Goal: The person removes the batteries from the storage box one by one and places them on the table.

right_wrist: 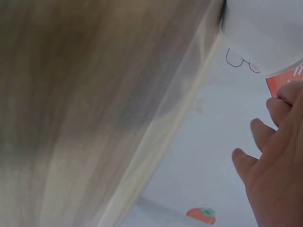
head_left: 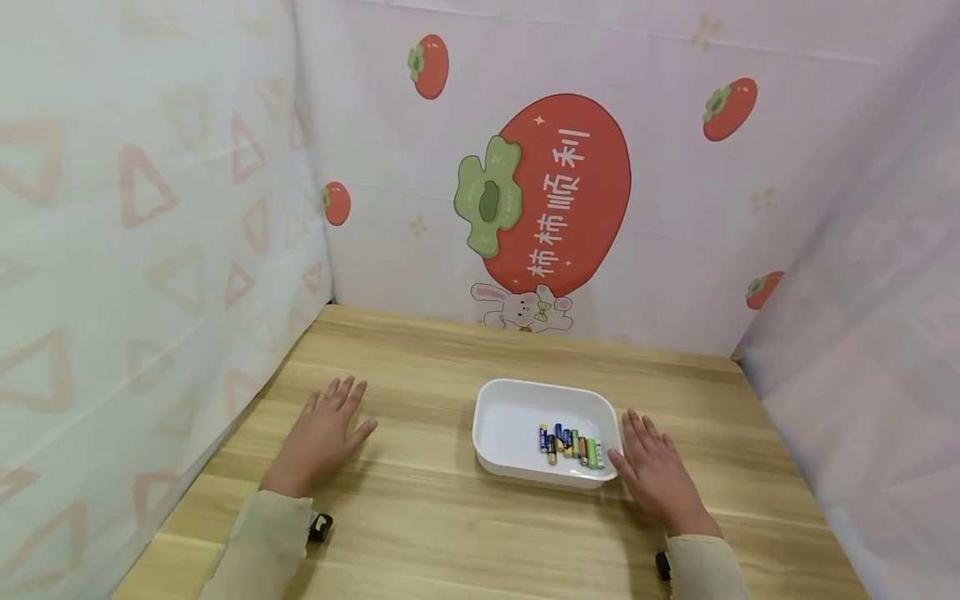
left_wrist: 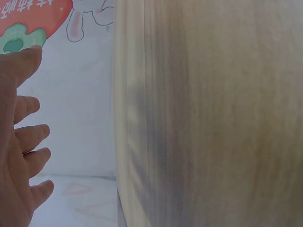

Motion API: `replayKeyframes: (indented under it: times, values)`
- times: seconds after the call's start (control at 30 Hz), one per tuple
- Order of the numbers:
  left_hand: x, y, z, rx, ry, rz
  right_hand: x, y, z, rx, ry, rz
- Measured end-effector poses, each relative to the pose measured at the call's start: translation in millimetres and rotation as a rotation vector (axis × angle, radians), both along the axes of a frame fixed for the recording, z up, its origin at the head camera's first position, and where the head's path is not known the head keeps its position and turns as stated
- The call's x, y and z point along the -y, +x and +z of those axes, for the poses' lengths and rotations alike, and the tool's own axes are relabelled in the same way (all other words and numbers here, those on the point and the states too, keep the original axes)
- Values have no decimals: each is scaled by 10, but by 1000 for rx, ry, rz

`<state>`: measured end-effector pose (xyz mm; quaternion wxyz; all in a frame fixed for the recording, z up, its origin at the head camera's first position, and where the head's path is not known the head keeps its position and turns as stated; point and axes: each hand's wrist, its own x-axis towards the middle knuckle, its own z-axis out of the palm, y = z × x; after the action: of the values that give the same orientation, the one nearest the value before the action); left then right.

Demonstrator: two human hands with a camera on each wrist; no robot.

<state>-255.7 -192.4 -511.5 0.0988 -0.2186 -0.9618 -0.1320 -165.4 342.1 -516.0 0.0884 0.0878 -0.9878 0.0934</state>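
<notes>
A white tray (head_left: 502, 425) sits on the wooden table, right of its middle. Several batteries (head_left: 591, 453) in blue, green, red and black lie side by side in the tray's right half. My right hand (head_left: 662, 475) is just beyond the tray's right end, palm down, with its thumb tip close by the rim. In the right wrist view the tray's outer wall (right_wrist: 260, 33) shows above the fingers of that hand. Well to the left of the tray, my left hand (head_left: 322, 433) is palm down with its fingers extended and spread, holding nothing.
The wooden table (head_left: 450, 542) reaches back to a white cloth wall (head_left: 390, 250) printed with persimmons and a rabbit. Patterned cloth (head_left: 210, 275) closes off the left side, and another sheet (head_left: 870, 333) the right. Small black devices (head_left: 320, 527) are at both sleeves.
</notes>
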Motion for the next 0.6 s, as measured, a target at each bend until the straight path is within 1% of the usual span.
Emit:
replayKeyframes:
  times: [0.17, 0.27, 0.4, 0.5, 0.6]
  values:
    - [-2, -45, -33, -6, 0, 5, 33, -33, 14, 12, 13, 10]
    - [-9, -37, -41, 16, 9, 6, 59, -55, 3, 18, 31, 14]
    - [-31, -28, -50, 11, 14, 1, 87, -64, -20, 27, 59, 3]
    - [-44, -43, -26, 1, 11, -5, 107, -93, -43, 16, 73, -3]
    - [-58, -61, -3, 11, 6, -13, 135, -133, -56, 1, 73, -4]
